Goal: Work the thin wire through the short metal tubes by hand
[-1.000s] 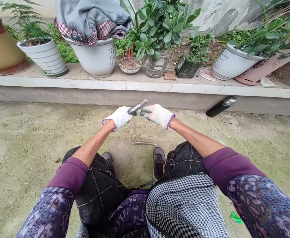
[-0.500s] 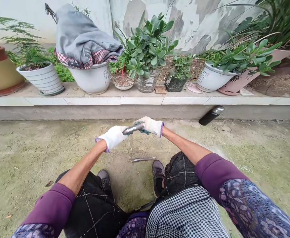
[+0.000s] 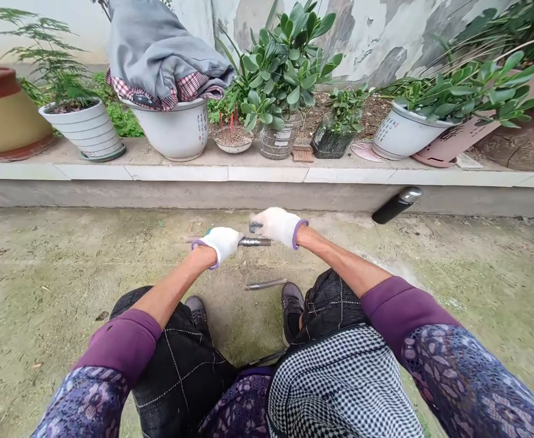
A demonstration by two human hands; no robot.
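My left hand [image 3: 221, 244], in a white glove with a purple cuff, is closed around a shiny, dark silvery metal rod [image 3: 255, 241]. The rod lies nearly level, its thicker ridged end sticking out toward the right; a thin blurred streak shows on the other side of the glove. Just above that ridged end is my right hand [image 3: 276, 226], gloved alike and smeared by motion. Its dark-coated fingers are partly hidden, so whether they grip anything is unclear. On the ground below, a second slim metal rod [image 3: 265, 284] lies near my right shoe.
A black bottle with a silver cap [image 3: 397, 205] leans against the low ledge [image 3: 267, 175]. Along the ledge stand potted plants, including a white pot [image 3: 170, 137] topped with grey cloth [image 3: 166, 52]. My shoes [image 3: 293, 301] flank the ground below my hands.
The rod has gone from tilted to nearly level, its ridged end now below my right hand. My right hand has shifted off that end, and the view has tipped slightly downward.
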